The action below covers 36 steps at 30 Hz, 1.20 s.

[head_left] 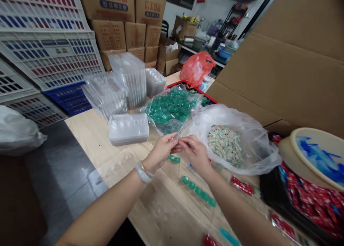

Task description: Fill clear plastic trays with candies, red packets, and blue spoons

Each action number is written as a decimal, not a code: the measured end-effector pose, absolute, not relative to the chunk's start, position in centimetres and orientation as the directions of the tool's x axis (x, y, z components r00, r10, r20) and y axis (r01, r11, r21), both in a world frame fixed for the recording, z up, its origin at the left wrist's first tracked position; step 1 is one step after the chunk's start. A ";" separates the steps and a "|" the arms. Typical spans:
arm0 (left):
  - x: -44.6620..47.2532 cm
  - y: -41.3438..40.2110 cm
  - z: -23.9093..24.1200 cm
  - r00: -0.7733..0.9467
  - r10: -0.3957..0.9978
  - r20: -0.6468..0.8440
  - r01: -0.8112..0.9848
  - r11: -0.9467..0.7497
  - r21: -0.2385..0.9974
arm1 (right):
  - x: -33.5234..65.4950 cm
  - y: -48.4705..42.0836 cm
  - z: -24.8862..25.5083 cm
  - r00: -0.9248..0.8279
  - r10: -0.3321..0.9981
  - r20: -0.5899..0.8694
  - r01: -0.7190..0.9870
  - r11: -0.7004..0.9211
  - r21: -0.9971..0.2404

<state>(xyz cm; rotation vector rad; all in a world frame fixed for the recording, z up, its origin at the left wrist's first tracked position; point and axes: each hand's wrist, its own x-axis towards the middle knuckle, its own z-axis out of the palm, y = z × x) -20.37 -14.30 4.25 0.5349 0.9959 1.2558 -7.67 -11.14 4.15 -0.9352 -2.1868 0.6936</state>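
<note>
My left hand (162,151) and my right hand (195,153) meet over the table, fingertips pinched together. Whatever they hold between them is too small or hidden to make out. Just below the fingers lie small green pieces (174,159), and a row of similar green pieces (198,191) sits nearer to me in clear plastic. Beyond my hands is a clear bag of green pieces (172,104). Close to my right hand stands an open white plastic bag (258,145) holding many small striped packets (225,144).
Stacked clear plastic trays (128,129) stand at the left of the wooden table (107,167). Right are a black tray of red packets (309,203), a cream basin (295,149) and a cardboard panel (295,67). A red bag (196,68) sits behind; crates (53,59) rise at left.
</note>
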 end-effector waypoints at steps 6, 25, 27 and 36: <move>-25.0 -6.8 6.3 -0.276 0.955 0.103 0.423 0.025 0.906 | -3.7 3.8 11.0 -0.240 0.837 0.491 0.859 0.419 -0.295; -23.1 -1.2 3.5 0.234 0.935 0.265 0.950 -0.278 0.141 | -6.2 11.9 6.9 -0.476 0.844 0.246 0.837 0.521 -0.170; -23.1 -2.0 4.1 0.151 0.935 0.321 0.930 -0.244 0.274 | -7.7 8.8 5.2 -0.567 0.794 0.219 0.783 0.602 -0.155; -24.4 -10.0 4.2 -0.304 0.944 0.130 0.342 -0.019 0.940 | -8.8 7.4 1.6 -0.421 0.877 0.232 0.792 0.480 -0.377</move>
